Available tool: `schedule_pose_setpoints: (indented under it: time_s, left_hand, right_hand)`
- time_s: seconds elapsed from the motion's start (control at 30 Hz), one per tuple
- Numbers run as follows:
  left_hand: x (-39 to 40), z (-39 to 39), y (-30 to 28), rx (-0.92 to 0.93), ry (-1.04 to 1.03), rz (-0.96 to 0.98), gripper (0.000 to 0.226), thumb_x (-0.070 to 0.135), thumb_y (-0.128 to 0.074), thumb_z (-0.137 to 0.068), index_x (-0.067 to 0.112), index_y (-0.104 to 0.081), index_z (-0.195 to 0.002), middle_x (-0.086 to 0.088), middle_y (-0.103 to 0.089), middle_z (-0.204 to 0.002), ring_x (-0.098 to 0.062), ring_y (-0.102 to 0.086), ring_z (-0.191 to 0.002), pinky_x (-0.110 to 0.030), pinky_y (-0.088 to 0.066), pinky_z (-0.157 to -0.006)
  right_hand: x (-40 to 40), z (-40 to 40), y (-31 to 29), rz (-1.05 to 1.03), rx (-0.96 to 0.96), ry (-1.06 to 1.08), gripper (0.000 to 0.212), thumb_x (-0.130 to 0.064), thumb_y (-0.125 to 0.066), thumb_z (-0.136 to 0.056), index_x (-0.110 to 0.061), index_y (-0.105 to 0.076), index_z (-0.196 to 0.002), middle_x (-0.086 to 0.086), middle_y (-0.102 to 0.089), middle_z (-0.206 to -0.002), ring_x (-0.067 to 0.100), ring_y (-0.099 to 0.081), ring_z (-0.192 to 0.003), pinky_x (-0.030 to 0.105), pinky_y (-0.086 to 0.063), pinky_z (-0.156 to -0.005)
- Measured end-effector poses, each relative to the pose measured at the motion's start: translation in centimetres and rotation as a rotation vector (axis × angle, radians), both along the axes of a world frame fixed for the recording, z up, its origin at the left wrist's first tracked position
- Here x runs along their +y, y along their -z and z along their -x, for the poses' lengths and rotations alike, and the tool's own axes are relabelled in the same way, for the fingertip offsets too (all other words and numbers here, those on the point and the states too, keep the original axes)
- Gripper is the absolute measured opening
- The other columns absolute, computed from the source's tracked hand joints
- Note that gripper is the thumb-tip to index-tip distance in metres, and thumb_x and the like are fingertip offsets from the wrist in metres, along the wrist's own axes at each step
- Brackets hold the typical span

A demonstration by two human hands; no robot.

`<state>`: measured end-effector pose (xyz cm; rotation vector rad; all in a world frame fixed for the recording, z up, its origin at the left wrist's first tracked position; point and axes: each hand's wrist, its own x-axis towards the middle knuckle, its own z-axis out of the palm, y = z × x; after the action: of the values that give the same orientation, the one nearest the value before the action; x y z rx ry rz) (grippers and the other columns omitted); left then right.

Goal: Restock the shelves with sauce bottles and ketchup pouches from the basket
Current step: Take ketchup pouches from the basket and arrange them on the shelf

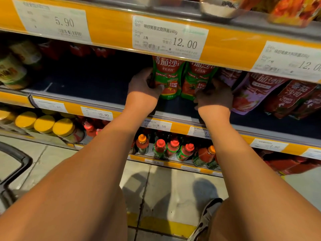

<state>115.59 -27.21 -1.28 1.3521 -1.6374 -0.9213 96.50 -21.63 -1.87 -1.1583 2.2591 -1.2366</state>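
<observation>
Pouches (182,79) going upright onto shelf (97,94): my left hand (142,86) grips one, right hand (214,96) grips its neighbour. Next I release, then fetch more.

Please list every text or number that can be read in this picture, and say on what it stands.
"5.90": white price tag, top rail, left.
"12.00": white price tag, top rail, middle.
"12.0", cut off: white price tag, right.
"10.90", "8.50": small tags, middle rail.
"TOMATO": dark red ketchup pouch.
Green ketchup pouches: Chinese print.
Other tags: too blurred.
</observation>
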Motion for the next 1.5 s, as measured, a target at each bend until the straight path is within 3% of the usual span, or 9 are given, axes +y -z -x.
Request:
schedule_pose_setpoints:
  time_s: [0.17, 0.3, 0.5, 0.7, 0.97, 1.07, 1.17, 1.3, 1.5]
  left_hand:
    - [-1.2, 0.7, 0.3, 0.013, -0.012, 0.009, 0.046, 0.014, -0.079, -0.088, 0.016, -0.066, -0.132, 0.001, -0.071, -0.126, -0.015, -0.066, -0.118, -0.039, -0.055, -0.103]
    - [-1.9, 1.2, 0.4, 0.025, -0.025, 0.015, 0.05, 0.014, -0.077, -0.087, 0.018, -0.064, -0.135, 0.003, -0.07, -0.129, -0.013, -0.065, -0.121, -0.038, -0.054, -0.106]
    - [-2.4, 1.6, 0.2, 0.011, -0.043, 0.037, 0.053, 0.012, -0.074, -0.088, 0.022, -0.062, -0.139, 0.005, -0.068, -0.132, -0.012, -0.063, -0.123, -0.035, -0.052, -0.107]
    - [-1.8, 1.7, -0.5, 0.003, -0.08, -0.003, 0.05, 0.015, -0.075, -0.088, 0.023, -0.062, -0.135, 0.004, -0.068, -0.131, -0.015, -0.063, -0.123, -0.034, -0.052, -0.105]
    - [-0.5, -0.5, -2.9, 0.056, -0.059, -0.079, 0.062, 0.033, -0.085, -0.072, 0.02, -0.063, -0.128, 0.001, -0.069, -0.128, -0.02, -0.065, -0.12, -0.043, -0.055, -0.103]
    - [1.2, -2.3, -4.0, 0.104, -0.041, -0.078, 0.074, 0.045, -0.088, -0.063, 0.022, -0.065, -0.13, 0.003, -0.069, -0.128, -0.017, -0.065, -0.12, -0.041, -0.055, -0.103]
    - [3.8, -4.8, -5.3, -0.022, 0.028, -0.055, 0.062, 0.035, -0.084, -0.083, 0.021, -0.06, -0.139, 0.005, -0.062, -0.138, -0.012, -0.058, -0.124, -0.023, -0.049, -0.096]
    - [7.1, -8.8, -6.3, -0.163, 0.18, 0.02, 0.059, 0.038, -0.079, -0.09, 0.024, -0.056, -0.143, 0.008, -0.059, -0.141, -0.011, -0.052, -0.133, -0.035, -0.045, -0.11]
    - [12.7, -16.3, -8.8, -0.162, 0.247, 0.03, 0.058, 0.036, -0.079, -0.09, 0.033, -0.055, -0.143, 0.017, -0.056, -0.144, -0.003, -0.048, -0.137, -0.04, -0.047, -0.111]
  right_hand:
    - [-1.2, 0.3, 0.5, 0.049, -0.042, -0.001, 0.028, -0.04, -0.053, -0.076, -0.038, -0.059, -0.103, 0.0, -0.076, -0.083, 0.026, -0.075, -0.067, 0.049, -0.063, -0.068]
    - [-1.4, -0.2, 0.1, 0.055, -0.109, 0.0, 0.041, -0.028, -0.047, -0.081, -0.025, -0.063, -0.119, 0.004, -0.076, -0.085, 0.024, -0.073, -0.055, 0.047, -0.064, -0.061]
    - [-3.3, 1.6, 3.1, 0.084, -0.065, 0.044, 0.052, -0.049, -0.051, -0.069, -0.041, -0.058, -0.12, -0.002, -0.075, -0.105, 0.026, -0.075, -0.092, 0.047, -0.063, -0.079]
    - [-3.2, 1.6, 2.4, 0.036, 0.006, 0.053, 0.035, -0.031, -0.054, -0.073, -0.045, -0.056, -0.105, -0.006, -0.075, -0.094, 0.025, -0.075, -0.084, 0.047, -0.063, -0.074]
    - [2.2, -1.8, -2.9, -0.176, -0.022, 0.005, 0.018, -0.023, -0.046, -0.098, -0.016, -0.062, -0.101, 0.007, -0.06, -0.101, 0.023, -0.055, -0.089, 0.038, -0.055, -0.092]
    - [4.0, -3.0, -4.0, -0.023, -0.024, 0.015, 0.016, -0.021, -0.056, -0.093, -0.007, -0.063, -0.096, 0.011, -0.063, -0.091, 0.024, -0.055, -0.08, 0.037, -0.054, -0.071]
    - [6.3, -4.5, -4.8, -0.038, -0.001, -0.105, 0.021, -0.022, -0.069, -0.088, -0.003, -0.06, -0.084, 0.012, -0.057, -0.076, 0.023, -0.051, -0.068, 0.038, -0.043, -0.061]
    - [8.7, -7.8, -6.0, -0.114, 0.118, -0.309, 0.041, -0.037, -0.068, -0.095, -0.018, -0.055, -0.129, 0.001, -0.057, -0.125, 0.022, -0.055, -0.111, 0.044, -0.05, -0.09]
    - [12.3, -13.5, -7.2, -0.074, 0.17, -0.511, 0.045, -0.033, -0.068, -0.097, -0.031, -0.051, -0.139, -0.008, -0.046, -0.149, 0.016, -0.047, -0.136, 0.041, -0.046, -0.106]
